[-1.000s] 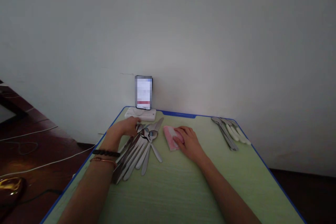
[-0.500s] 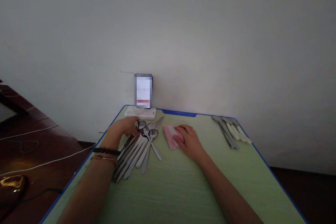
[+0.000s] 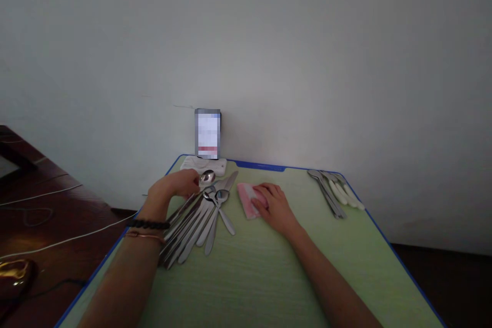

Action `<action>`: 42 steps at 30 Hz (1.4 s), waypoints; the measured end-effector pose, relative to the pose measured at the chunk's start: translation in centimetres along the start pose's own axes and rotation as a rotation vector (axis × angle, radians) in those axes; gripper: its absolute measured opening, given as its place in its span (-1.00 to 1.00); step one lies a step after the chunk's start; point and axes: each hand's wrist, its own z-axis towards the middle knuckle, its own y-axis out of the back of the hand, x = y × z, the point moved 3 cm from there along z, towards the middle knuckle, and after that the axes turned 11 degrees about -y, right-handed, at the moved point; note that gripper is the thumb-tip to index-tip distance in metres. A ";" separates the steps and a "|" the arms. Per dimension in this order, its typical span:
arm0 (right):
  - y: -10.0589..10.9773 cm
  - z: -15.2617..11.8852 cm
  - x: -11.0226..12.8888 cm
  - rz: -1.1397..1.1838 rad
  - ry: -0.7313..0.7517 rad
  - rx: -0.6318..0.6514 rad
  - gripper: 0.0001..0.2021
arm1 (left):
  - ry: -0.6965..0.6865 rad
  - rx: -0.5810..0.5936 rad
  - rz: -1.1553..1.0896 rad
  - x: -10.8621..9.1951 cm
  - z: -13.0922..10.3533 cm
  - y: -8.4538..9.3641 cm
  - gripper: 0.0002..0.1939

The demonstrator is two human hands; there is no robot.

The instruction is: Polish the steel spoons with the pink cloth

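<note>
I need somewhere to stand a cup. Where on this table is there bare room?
The near part of the table, between left forearm and right forearm, is bare, as is the strip between the right hand and the cutlery group on the right. It is crowded on the left: cutlery pile, left hand and white box sit close together.

left hand (image 3: 185, 183): pinching spoon (image 3: 208, 177) at cutlery pile (image 3: 202, 236) | right hand (image 3: 275, 209): gripping pink cloth (image 3: 245, 200) | phone (image 3: 208, 134): upright

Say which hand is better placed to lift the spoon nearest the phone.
Probably the left hand: it is right at that spoon, while the right hand holds the pink cloth.
</note>
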 end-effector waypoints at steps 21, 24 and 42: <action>0.3 0.1 -1.8 -0.255 -0.412 -0.242 -0.73 | -0.505 -0.390 -0.471 -11.4 2.6 -3.2 -0.74; 0.4 0.0 -2.3 -0.267 -0.482 -0.260 -0.71 | -0.458 -0.391 -0.437 -11.5 3.7 -4.8 -0.70; 1.1 0.0 -3.6 -0.226 -0.522 -0.325 -0.70 | -0.260 -0.236 0.279 -12.9 2.3 -8.2 -0.64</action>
